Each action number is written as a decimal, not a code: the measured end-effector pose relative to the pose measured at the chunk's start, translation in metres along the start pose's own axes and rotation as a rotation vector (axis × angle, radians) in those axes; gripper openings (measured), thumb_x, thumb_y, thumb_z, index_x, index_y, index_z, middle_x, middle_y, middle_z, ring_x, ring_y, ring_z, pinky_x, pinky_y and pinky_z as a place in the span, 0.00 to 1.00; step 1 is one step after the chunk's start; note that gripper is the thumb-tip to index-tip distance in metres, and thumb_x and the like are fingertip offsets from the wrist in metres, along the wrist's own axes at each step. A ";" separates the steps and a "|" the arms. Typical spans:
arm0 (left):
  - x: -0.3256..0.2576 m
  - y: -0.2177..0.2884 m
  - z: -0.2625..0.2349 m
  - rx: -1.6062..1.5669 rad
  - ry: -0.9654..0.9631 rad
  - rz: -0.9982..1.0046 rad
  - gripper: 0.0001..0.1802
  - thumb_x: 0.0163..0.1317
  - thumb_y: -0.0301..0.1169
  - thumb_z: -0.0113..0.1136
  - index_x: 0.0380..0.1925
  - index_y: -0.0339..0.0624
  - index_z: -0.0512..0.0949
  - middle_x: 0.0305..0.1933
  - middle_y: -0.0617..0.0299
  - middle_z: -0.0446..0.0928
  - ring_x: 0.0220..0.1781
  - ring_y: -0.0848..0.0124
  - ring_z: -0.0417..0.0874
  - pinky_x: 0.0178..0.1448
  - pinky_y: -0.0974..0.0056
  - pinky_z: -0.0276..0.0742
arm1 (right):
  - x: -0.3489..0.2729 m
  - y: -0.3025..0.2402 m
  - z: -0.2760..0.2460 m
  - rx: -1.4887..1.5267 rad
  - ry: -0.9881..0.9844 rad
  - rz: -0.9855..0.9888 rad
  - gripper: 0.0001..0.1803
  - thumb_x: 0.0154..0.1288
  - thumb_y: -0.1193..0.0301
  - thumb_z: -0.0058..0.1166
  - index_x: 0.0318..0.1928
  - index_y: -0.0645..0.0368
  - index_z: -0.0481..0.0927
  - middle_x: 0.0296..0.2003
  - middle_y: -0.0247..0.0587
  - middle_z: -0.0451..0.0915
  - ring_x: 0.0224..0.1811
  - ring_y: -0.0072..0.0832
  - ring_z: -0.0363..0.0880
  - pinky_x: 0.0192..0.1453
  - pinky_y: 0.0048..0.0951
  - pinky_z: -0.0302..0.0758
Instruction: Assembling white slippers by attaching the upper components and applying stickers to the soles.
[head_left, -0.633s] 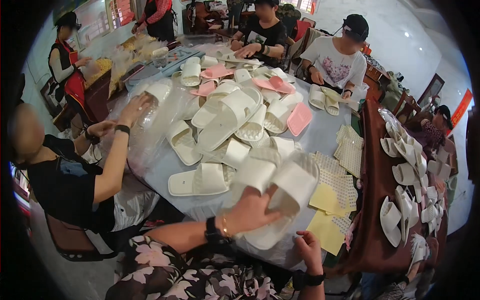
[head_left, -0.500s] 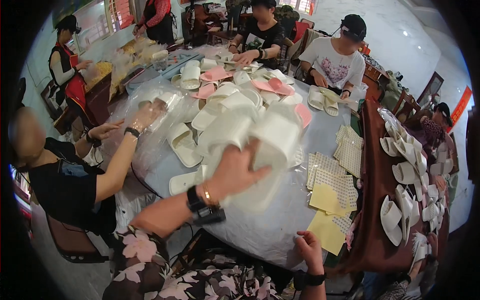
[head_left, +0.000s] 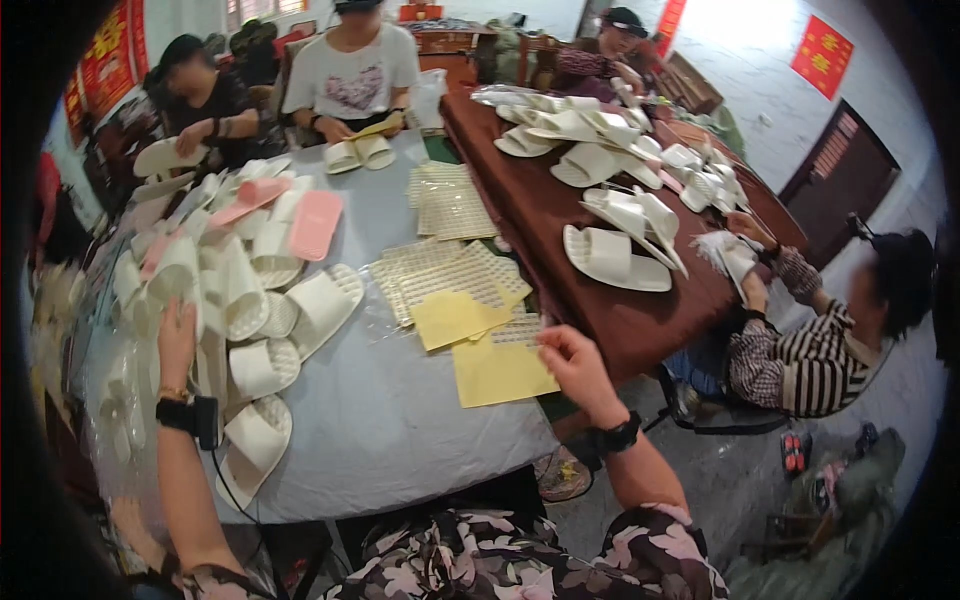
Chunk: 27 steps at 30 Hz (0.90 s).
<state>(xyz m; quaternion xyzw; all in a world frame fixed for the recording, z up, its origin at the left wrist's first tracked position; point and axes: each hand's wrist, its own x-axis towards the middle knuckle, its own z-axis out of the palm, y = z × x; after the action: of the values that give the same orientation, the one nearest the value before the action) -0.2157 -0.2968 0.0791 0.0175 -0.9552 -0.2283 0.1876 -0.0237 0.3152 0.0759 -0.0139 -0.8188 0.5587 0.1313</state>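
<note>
My left hand (head_left: 177, 340) reaches into the near left side of a slipper pile, its fingers closed on a white slipper (head_left: 176, 268). The fingertips are partly hidden and slightly blurred. More white slippers (head_left: 262, 365) lie just right of this hand, along with a pink slipper (head_left: 316, 226) higher in the pile. My right hand (head_left: 582, 368) hovers at the right edge of a yellow sheet (head_left: 500, 375); its fingers are curled together, and anything between them is too small to make out. Sheets of small stickers (head_left: 450, 275) lie beyond it.
A grey-covered table (head_left: 370, 440) carries the pile. To the right, a brown-covered table (head_left: 620, 325) holds more white slippers (head_left: 620, 258). A person in stripes (head_left: 800, 365) sits beside it handling a slipper. Across the table, a person in a white shirt (head_left: 352, 75) holds a yellow sheet above two slippers.
The view has turned right. My left hand, which held white slippers over the table's middle, is now at the pile on the left. My right hand is raised beside the yellow sheets.
</note>
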 end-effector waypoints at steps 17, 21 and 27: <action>-0.141 0.147 -0.019 -0.115 0.184 0.228 0.24 0.61 0.26 0.59 0.59 0.36 0.73 0.74 0.46 0.60 0.77 0.48 0.56 0.77 0.49 0.52 | 0.154 0.042 -0.205 -1.165 0.472 0.143 0.25 0.47 0.65 0.66 0.51 0.43 0.81 0.59 0.46 0.72 0.64 0.53 0.68 0.65 0.55 0.69; -0.181 0.166 -0.008 -0.226 0.100 0.178 0.25 0.59 0.25 0.59 0.59 0.36 0.73 0.74 0.47 0.60 0.77 0.49 0.56 0.77 0.48 0.53 | 0.159 0.038 -0.193 -1.171 0.251 0.358 0.27 0.50 0.61 0.67 0.55 0.39 0.83 0.63 0.45 0.70 0.65 0.54 0.67 0.65 0.57 0.69; -0.220 0.168 0.008 -0.252 -0.037 0.123 0.25 0.56 0.24 0.61 0.56 0.35 0.74 0.72 0.47 0.62 0.76 0.48 0.57 0.77 0.49 0.54 | 0.161 0.058 -0.195 -1.200 0.519 0.165 0.15 0.63 0.66 0.56 0.49 0.50 0.83 0.54 0.46 0.80 0.60 0.49 0.75 0.58 0.55 0.73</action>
<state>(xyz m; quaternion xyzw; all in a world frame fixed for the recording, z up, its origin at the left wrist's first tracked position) -0.0057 -0.1166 0.0698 -0.0689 -0.9215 -0.3348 0.1842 -0.1414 0.5416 0.1214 -0.2817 -0.9261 -0.0081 0.2508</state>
